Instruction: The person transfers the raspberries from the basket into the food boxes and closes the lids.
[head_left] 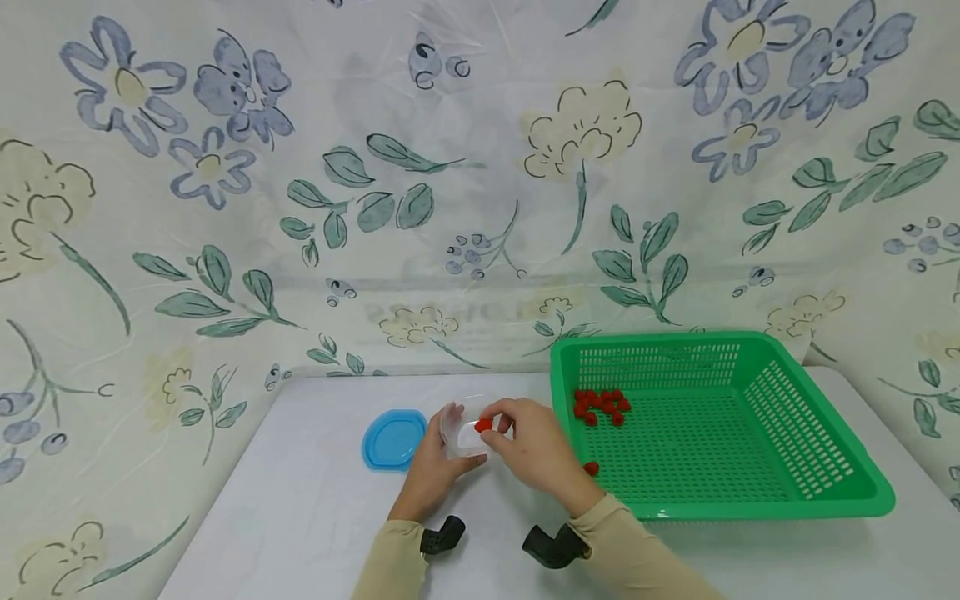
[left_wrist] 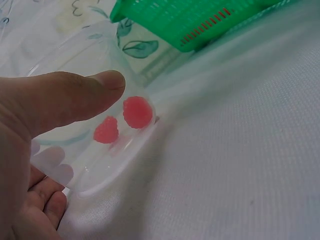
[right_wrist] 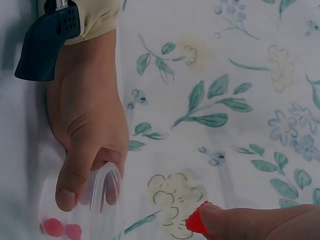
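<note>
My left hand (head_left: 429, 473) grips a clear plastic tub (head_left: 459, 443) round its side, the thumb along the near wall. Two raspberries lie inside it; the left wrist view shows one raspberry (left_wrist: 137, 112) close to the other raspberry (left_wrist: 106, 130). Between the thumb and fingers of my right hand (head_left: 536, 446) a red raspberry (head_left: 483, 425) is pinched at the tub's mouth. In the right wrist view this held raspberry (right_wrist: 198, 218) appears apart from the tub's rim (right_wrist: 116, 175). The right fingers behind it are mostly hidden there.
A green slotted basket (head_left: 690, 454) stands on the right of the white table (head_left: 285, 517). Several raspberries (head_left: 602, 403) cluster in its left back part, with a single raspberry (head_left: 592, 468) nearer the front. Left of the tub lies a blue lid (head_left: 393, 440). Floral cloth hangs behind.
</note>
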